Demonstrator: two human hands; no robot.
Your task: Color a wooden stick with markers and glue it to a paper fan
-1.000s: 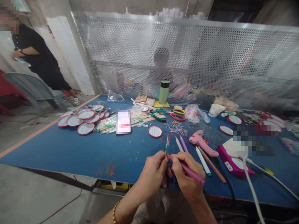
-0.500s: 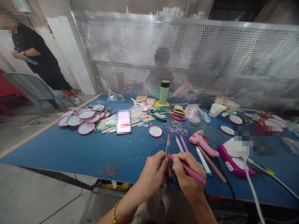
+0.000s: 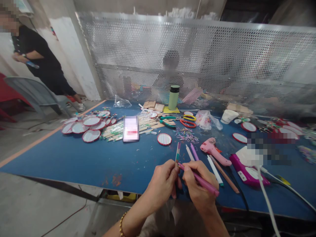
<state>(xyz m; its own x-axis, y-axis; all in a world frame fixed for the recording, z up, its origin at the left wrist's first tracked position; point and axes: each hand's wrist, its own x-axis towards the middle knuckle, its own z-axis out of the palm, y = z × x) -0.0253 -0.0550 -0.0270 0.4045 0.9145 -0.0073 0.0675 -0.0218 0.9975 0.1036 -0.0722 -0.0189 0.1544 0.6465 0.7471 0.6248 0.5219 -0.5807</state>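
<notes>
My left hand (image 3: 164,179) is closed around the lower end of a thin flat stick (image 3: 178,152), which stands up from my fingers and has purple and green coloured bands. In my right hand (image 3: 201,186) a pink marker pen (image 3: 206,185) is gripped like a pencil, its tip at the stick just above my left fingertips. Just beyond my hands lie a white marker (image 3: 190,152) and a purple marker (image 3: 194,151). To the right of them are a green-tipped white marker (image 3: 215,170) and a brownish-pink marker (image 3: 224,174).
A pink glue gun (image 3: 214,151) and a magenta power strip (image 3: 247,172) with white cables lie right. Red-rimmed round discs (image 3: 91,135), wooden sticks (image 3: 115,132), a phone (image 3: 131,129), pliers (image 3: 168,123), a green bottle (image 3: 174,98) and a paper cup (image 3: 229,116) are on the table (image 3: 98,164).
The rear end of the pink marker has shifted slightly right and down with my right hand. My left hand and the stick look the same.
</notes>
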